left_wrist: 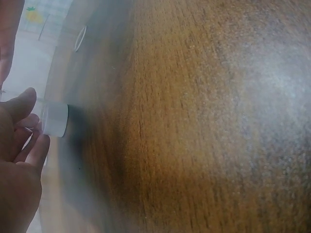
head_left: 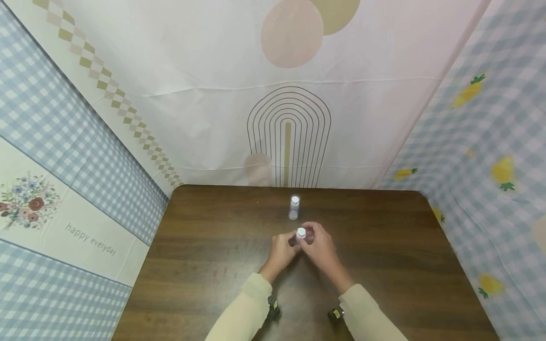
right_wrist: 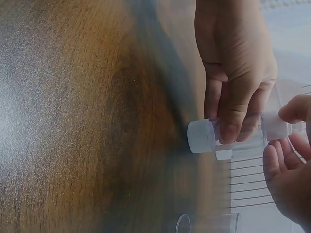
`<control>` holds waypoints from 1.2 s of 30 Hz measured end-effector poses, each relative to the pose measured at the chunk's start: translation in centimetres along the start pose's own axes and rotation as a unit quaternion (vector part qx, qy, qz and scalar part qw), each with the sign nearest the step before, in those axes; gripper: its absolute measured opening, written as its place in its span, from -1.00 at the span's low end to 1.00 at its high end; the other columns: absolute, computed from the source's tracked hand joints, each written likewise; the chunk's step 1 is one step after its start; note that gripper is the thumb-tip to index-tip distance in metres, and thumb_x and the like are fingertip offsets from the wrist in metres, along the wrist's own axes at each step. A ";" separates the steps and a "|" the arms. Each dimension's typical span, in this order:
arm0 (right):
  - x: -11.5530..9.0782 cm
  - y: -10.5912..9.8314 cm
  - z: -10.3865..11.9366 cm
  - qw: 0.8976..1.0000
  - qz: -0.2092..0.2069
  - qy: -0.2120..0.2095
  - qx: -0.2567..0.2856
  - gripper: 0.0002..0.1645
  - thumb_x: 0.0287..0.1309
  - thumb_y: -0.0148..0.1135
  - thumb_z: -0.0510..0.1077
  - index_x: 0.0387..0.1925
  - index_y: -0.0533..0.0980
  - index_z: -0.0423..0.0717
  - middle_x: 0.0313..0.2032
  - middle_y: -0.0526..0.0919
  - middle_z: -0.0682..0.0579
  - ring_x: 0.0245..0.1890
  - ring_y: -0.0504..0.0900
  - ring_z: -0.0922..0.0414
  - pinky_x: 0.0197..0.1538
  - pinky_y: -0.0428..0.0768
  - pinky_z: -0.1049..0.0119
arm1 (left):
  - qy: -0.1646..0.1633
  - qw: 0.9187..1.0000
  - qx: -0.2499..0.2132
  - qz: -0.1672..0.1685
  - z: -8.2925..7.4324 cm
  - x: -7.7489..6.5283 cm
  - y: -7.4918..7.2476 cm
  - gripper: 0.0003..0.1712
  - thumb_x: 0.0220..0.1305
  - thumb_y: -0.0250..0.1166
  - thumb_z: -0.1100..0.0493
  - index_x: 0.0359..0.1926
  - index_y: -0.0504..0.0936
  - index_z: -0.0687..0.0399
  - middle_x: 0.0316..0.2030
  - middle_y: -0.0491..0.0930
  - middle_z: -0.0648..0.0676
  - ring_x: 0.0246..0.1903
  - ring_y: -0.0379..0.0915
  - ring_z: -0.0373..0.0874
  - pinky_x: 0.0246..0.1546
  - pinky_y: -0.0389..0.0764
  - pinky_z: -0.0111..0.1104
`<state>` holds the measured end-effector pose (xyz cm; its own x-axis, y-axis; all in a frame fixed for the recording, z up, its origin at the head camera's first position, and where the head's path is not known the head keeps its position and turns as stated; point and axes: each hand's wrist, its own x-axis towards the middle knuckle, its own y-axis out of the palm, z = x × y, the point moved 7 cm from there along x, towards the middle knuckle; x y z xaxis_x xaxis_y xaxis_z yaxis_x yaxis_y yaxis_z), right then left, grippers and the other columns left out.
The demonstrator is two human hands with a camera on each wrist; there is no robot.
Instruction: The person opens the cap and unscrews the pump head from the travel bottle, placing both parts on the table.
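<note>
A small clear bottle [right_wrist: 250, 138] with a white base and white top stands upright on the wooden table. My left hand [right_wrist: 238, 63] grips its clear body just above the white base [left_wrist: 56, 119]. At the top, my right hand [head_left: 320, 246] has thumb and fingertips around the white upper part [head_left: 301, 232]. A second bottle [head_left: 294, 207], clear with white at its upper end, is upright farther back. To the right of the held bottle, an open-ended clear tube [right_wrist: 214, 224] shows at the lower edge of the right wrist view.
The brown table [head_left: 204, 227] has rounded far corners. A white patterned cloth [head_left: 204, 128] hangs along its far edge, with blue checked cloths [head_left: 482, 142] at both sides. Dark wrist devices [head_left: 336, 313] sit by the pale sleeves.
</note>
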<state>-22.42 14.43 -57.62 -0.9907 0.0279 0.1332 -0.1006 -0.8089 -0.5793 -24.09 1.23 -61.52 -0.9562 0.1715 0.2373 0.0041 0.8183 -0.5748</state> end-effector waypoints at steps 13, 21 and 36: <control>0.0 0.4 -0.4 0.999 -0.035 0.025 -0.018 -0.46 0.02 0.61 -0.11 -0.08 0.49 -0.24 -0.12 0.59 -0.16 -0.10 0.64 -0.07 0.00 0.66 0.03 | 0.015 1.000 -0.002 -0.012 0.0 0.1 0.0 -0.56 0.08 0.54 0.31 0.04 0.76 0.27 -0.06 0.77 0.22 -0.14 0.77 -0.05 -0.08 0.76 -0.22; 0.0 0.4 -0.2 1.000 -0.026 0.004 -0.006 -0.54 0.07 0.53 -0.23 -0.02 0.53 -0.23 -0.12 0.63 -0.12 -0.13 0.68 -0.02 -0.03 0.70 0.09 | 0.001 1.000 0.001 -0.004 0.0 0.1 -0.1 -0.53 0.01 0.54 0.37 0.03 0.77 0.24 -0.07 0.78 0.19 -0.28 0.67 -0.18 -0.17 0.75 -0.25; -0.2 0.7 -0.7 0.999 -0.015 0.027 0.010 -0.42 0.07 0.56 -0.16 0.06 0.48 -0.24 -0.04 0.56 -0.16 -0.05 0.64 -0.06 0.04 0.68 0.04 | 0.008 1.000 0.002 -0.008 -0.2 -0.2 -0.3 -0.56 0.07 0.53 0.32 0.04 0.76 0.24 -0.07 0.78 0.19 -0.29 0.67 -0.17 -0.18 0.74 -0.24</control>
<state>-22.38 14.26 -58.63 -0.9909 0.0832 0.1062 -0.1288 -0.8184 -0.5600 -23.84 1.07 -61.29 -0.9511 0.1677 0.2594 -0.0119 0.8193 -0.5732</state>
